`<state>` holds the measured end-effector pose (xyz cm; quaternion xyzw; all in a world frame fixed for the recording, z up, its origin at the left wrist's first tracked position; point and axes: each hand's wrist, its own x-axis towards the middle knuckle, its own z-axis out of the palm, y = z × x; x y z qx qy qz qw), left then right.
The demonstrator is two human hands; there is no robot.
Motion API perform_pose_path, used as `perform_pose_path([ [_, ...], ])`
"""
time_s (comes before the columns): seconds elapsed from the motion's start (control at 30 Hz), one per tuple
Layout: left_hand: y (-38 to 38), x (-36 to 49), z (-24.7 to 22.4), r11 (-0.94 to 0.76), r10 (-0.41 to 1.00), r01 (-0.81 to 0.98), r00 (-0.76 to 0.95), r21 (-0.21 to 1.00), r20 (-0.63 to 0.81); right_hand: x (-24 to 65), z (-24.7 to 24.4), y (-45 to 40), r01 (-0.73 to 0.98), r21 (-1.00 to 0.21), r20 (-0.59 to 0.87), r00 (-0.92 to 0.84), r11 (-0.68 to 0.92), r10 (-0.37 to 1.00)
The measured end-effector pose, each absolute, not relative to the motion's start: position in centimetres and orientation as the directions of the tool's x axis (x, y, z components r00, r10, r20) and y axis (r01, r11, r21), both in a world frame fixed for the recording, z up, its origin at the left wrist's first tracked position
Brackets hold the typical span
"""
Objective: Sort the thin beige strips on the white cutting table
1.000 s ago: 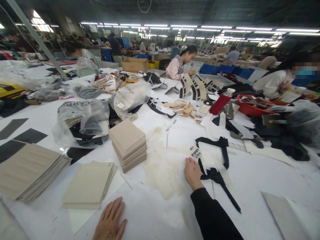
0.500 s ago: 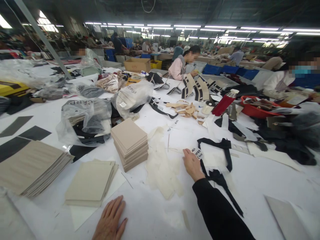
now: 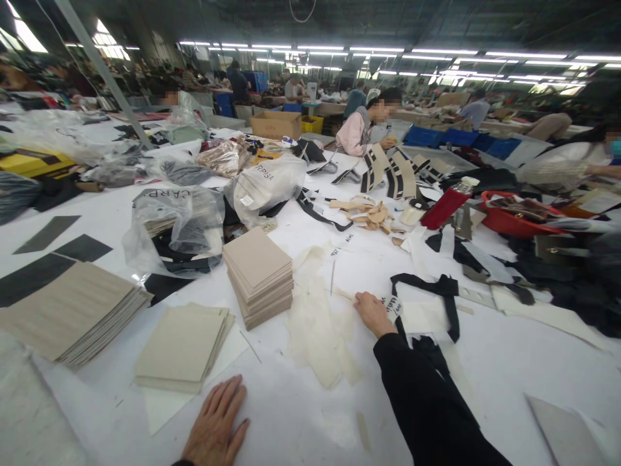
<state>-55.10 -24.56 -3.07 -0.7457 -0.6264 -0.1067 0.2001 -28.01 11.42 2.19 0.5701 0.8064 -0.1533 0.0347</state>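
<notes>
My left hand (image 3: 217, 421) lies flat on the white table, fingers outstretched and holding nothing, just below a short stack of beige boards (image 3: 182, 346). Farther forward, my right hand (image 3: 374, 314) has its fingers pinched at the end of a thin pale strip (image 3: 345, 294); the fingertips are partly hidden. Left of that hand spreads a heap of thin cream sheets (image 3: 320, 336). A taller stack of tan boards (image 3: 259, 265) stands beyond them. Black fabric strips (image 3: 451, 307) lie to the right of my right hand, near handwriting on the table.
A wide stack of boards (image 3: 77, 310) sits at the left. Clear plastic bags (image 3: 179, 226) with contents stand behind. Toward the back right are tan scraps (image 3: 371, 213), a red bottle (image 3: 449, 204) and a red basin (image 3: 519, 217). A co-worker (image 3: 359, 129) sits across the table.
The view has shifted a little, so the table things appear slightly farther right. My right hand stays at the pale strip with its fingers pinched. My left hand still rests flat.
</notes>
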Motion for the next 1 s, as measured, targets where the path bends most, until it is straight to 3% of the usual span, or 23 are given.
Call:
perform_pose_path([
  [0.2, -24.7, -55.1, -3.0, -0.134, 0.896, 0.978, 0.188, -0.159, 0.402, -27.0, 4.5, 10.7, 0.828, -0.522, -0.202, -0.350, 0.202, 0.915],
  [0.33, -24.7, -55.1, -3.0, -0.121, 0.899, 0.982, 0.171, -0.147, 0.403, -26.7, 6.4, 10.5, 0.630, -0.770, -0.235, -0.423, 0.098, 0.875],
  [0.43, -24.7, -55.0, -3.0, -0.112, 0.899, 0.982, 0.164, -0.149, 0.407, -27.3, 7.3, 9.7, 0.491, -0.871, -0.294, -0.472, -0.030, 0.831],
  [0.63, -24.8, -55.0, -3.0, -0.116, 0.906, 0.984, 0.162, -0.139, 0.391, -29.7, 7.0, 7.2, 0.351, -0.917, -0.361, -0.538, -0.187, 0.762],
  [1.0, -24.7, -54.9, -2.8, -0.116, 0.909, 0.986, 0.154, -0.122, 0.387, -32.2, 5.5, 4.6, 0.378, -0.915, -0.340, -0.541, -0.140, 0.769],
])
